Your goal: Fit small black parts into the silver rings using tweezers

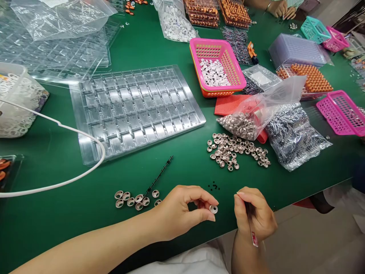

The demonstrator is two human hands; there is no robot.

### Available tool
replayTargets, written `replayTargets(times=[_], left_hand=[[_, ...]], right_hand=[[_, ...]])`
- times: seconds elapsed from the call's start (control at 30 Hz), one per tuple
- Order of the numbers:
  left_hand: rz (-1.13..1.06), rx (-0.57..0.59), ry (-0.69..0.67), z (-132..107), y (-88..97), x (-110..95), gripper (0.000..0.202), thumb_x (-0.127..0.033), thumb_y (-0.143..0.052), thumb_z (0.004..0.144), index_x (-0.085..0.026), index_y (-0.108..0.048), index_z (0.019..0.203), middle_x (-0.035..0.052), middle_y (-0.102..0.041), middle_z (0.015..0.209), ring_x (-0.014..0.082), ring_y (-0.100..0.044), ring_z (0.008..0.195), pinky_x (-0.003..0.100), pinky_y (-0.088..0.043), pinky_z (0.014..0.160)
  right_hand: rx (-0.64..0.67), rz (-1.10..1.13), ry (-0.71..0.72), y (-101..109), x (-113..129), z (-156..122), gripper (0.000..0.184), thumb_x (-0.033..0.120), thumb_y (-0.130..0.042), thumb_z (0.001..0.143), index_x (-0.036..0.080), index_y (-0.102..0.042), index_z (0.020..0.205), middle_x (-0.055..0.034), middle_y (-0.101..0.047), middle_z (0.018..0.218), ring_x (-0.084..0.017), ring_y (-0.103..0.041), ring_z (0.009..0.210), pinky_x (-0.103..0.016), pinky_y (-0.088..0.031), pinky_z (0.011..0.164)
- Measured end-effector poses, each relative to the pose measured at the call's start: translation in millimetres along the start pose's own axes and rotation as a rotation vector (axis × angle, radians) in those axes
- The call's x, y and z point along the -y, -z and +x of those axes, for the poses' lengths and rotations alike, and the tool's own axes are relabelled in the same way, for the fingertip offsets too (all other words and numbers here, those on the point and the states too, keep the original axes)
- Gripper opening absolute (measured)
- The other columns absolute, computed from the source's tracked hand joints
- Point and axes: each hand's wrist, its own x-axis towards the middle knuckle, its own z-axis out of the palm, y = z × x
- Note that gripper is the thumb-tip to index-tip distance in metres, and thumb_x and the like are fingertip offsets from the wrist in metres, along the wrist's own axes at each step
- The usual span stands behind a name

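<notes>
My left hand (182,211) pinches a small silver metal cup (213,209) between thumb and fingertips near the table's front edge. My right hand (254,217) is closed round a thin tool (252,232) with a pink end, just right of the cup. Several finished-looking cups (134,199) lie to the left of my left hand beside a thin black strip (159,176). A few tiny black bits (213,187) lie on the green table above the held cup. A loose pile of silver cups (236,150) lies farther back.
A clear plastic compartment tray (137,108) lies in the middle. An open bag of cups (251,120), a bag of dark parts (293,137), pink baskets (216,68) and orange parts (312,78) crowd the right. A white cable (71,129) loops at left. Another person's hands (281,8) are at the far edge.
</notes>
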Motion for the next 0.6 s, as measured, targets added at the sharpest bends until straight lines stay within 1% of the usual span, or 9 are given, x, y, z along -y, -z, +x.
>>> replayTargets(times=[0.07, 0.13, 0.23, 0.3, 0.4, 0.6], left_hand=[[0.021, -0.014, -0.036, -0.2, -0.4, 1.3, 0.014, -0.019, -0.075, 0.079, -0.013, -0.077, 0.092, 0.0042, -0.073, 0.081, 0.0140, -0.065, 0.072, 0.024, -0.053, 0.072], [0.047, -0.032, -0.065, -0.3, -0.5, 2.6, 0.014, -0.018, -0.075, 0.080, -0.014, -0.077, 0.092, 0.0040, -0.072, 0.080, 0.0137, -0.065, 0.072, 0.024, -0.053, 0.072], [0.097, -0.056, -0.101, -0.7, 0.0, 4.1, 0.014, -0.018, -0.075, 0.081, -0.014, -0.077, 0.094, 0.0042, -0.072, 0.081, 0.0137, -0.066, 0.072, 0.024, -0.053, 0.071], [0.136, -0.065, -0.132, -1.2, 0.5, 4.8, 0.015, -0.018, -0.074, 0.082, -0.013, -0.077, 0.096, 0.0047, -0.072, 0.081, 0.0141, -0.067, 0.072, 0.024, -0.054, 0.071], [0.190, -0.079, -0.188, -1.9, 1.2, 5.6, 0.015, -0.017, -0.074, 0.083, -0.013, -0.077, 0.097, 0.0054, -0.072, 0.080, 0.0146, -0.067, 0.072, 0.024, -0.054, 0.070], [0.326, -0.084, -0.388, -0.5, 2.5, 6.0, 0.013, -0.013, -0.072, 0.086, -0.010, -0.076, 0.098, 0.0062, -0.072, 0.075, 0.0153, -0.065, 0.072, 0.023, -0.053, 0.070]], right_hand=[[0.016, 0.001, 0.016, 1.8, -1.5, -0.3, 0.035, -0.005, -0.067, 0.077, 0.021, -0.069, 0.100, -0.0003, -0.065, 0.077, -0.014, -0.060, 0.064, -0.029, -0.048, 0.052], [0.064, 0.015, 0.093, 4.8, -4.2, -1.1, 0.037, -0.005, -0.067, 0.076, 0.021, -0.069, 0.103, -0.0007, -0.065, 0.078, -0.014, -0.060, 0.063, -0.029, -0.048, 0.051], [0.231, 0.035, 0.281, 8.9, -8.7, -1.9, 0.036, 0.000, -0.068, 0.078, 0.020, -0.070, 0.108, -0.0017, -0.066, 0.079, -0.014, -0.060, 0.062, -0.029, -0.050, 0.050], [0.349, 0.041, 0.365, 9.5, -10.3, -1.0, 0.035, 0.003, -0.068, 0.080, 0.019, -0.069, 0.110, -0.0021, -0.067, 0.078, -0.014, -0.061, 0.062, -0.029, -0.050, 0.050], [0.443, 0.048, 0.416, 7.2, -9.0, 2.7, 0.034, 0.004, -0.068, 0.081, 0.018, -0.069, 0.112, -0.0025, -0.067, 0.077, -0.013, -0.060, 0.060, -0.028, -0.047, 0.049], [0.505, 0.026, 0.437, 4.2, -5.3, 6.0, 0.032, 0.001, -0.066, 0.081, 0.016, -0.067, 0.110, -0.0036, -0.066, 0.077, -0.013, -0.057, 0.060, -0.028, -0.045, 0.050]])
